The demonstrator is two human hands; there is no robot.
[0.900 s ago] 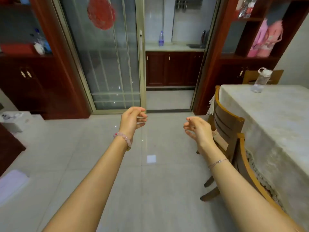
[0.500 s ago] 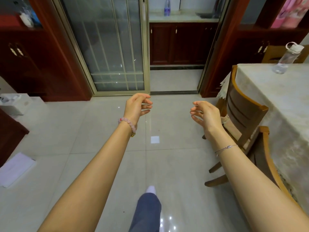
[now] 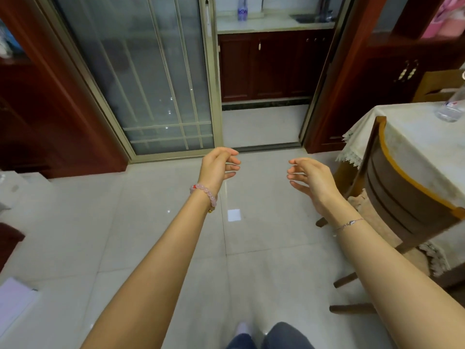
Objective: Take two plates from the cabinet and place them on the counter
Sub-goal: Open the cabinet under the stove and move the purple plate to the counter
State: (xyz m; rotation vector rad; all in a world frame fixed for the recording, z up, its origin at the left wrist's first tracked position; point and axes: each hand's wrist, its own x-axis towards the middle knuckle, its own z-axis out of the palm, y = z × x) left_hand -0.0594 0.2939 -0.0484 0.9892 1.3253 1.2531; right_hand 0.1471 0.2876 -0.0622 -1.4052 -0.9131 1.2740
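Containers first: clear plastic bottle w/ blue label (image 3: pixel 242 11) stands upright on the pale kitchen counter (image 3: pixel 271 24) seen thru the doorway; contents can't be told. Second clear plastic water bottle (image 3: pixel 451 107) sits on the cream lace-edged tablecloth table (image 3: pixel 427 157) at right, partly cut off by the frame edge. Dark sink basin (image 3: pixel 305 18) set into the counter's right end. Dark red-brown wooden base cabinets (image 3: pixel 264 66) under the counter, doors shut, so no plates visible anywhere; where they sit can't be told.

Hands: left hand (image 3: pixel 218 165) w/ pink bead bracelet (image 3: pixel 205 193) and right hand (image 3: pixel 312 181) w/ thin silver chain bracelet (image 3: pixel 348 224) both held out in front, apart, palms facing each other. Fingers loosely curled on both, spread a bit, holding nothing.

Room: glossy light grey floor tiles (image 3: pixel 151 222) underfoot, small bright reflection between the forearms. Frosted glass sliding door w/ gold metal frame (image 3: pixel 151 76) at left of the opening, slid aside so the kitchen shows. Dark red wood shelving (image 3: pixel 37 96) flanks both sides. Brown curved-back wooden chair (image 3: pixel 402 192) tucked against the table, just beside the right forearm. White paper sheet (image 3: pixel 15 303) lies on the floor, lower left. Person's blue-trousered legs (image 3: pixel 276 336) at bottom edge.
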